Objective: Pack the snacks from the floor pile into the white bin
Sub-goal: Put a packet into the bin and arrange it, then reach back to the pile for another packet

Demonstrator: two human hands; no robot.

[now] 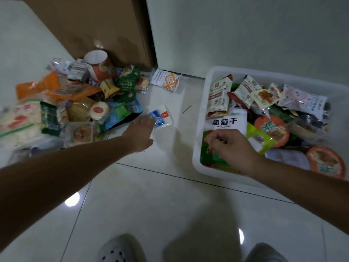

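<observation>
A heap of mixed snack packets (75,103) lies on the floor at the left. The white bin (209,86) stands at the right, holding several packets. A small blue-and-white packet (161,118) lies on the tiles just right of the heap. My left hand (140,134) reaches over it, fingertips touching its near edge, fingers spread, not closed round it. My right hand (229,147) hovers over the bin's near left corner with fingers loosely curled, above a green packet (209,156) and a white bag with black characters (224,121). I see nothing held in it.
A brown cardboard box (98,25) stands behind the heap, against a white wall. An orange-and-white packet (167,80) lies alone near the wall. A thin stick (187,109) rests on the tiles between heap and bin. My slippered feet (120,248) show at the bottom.
</observation>
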